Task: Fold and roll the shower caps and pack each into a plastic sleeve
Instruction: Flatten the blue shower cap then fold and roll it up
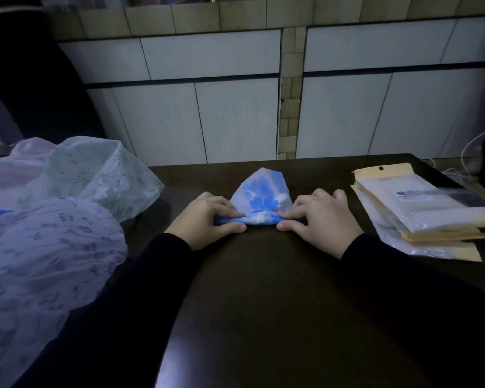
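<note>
A blue-flowered shower cap (262,191) lies folded into a wedge on the dark table (263,289), its near edge rolled into a tight tube. My left hand (205,219) pinches the left end of that roll between thumb and fingers. My right hand (319,219) pinches the right end the same way. The cap's unrolled part points away from me. A stack of plastic sleeves (420,211) with yellow card headers lies to the right of my right hand.
A heap of loose shower caps lies at the left: a purple-printed one (45,261) nearest me and a green-printed one (101,175) behind it. A tiled wall (235,107) rises behind the table. A white cable (468,147) hangs at the far right.
</note>
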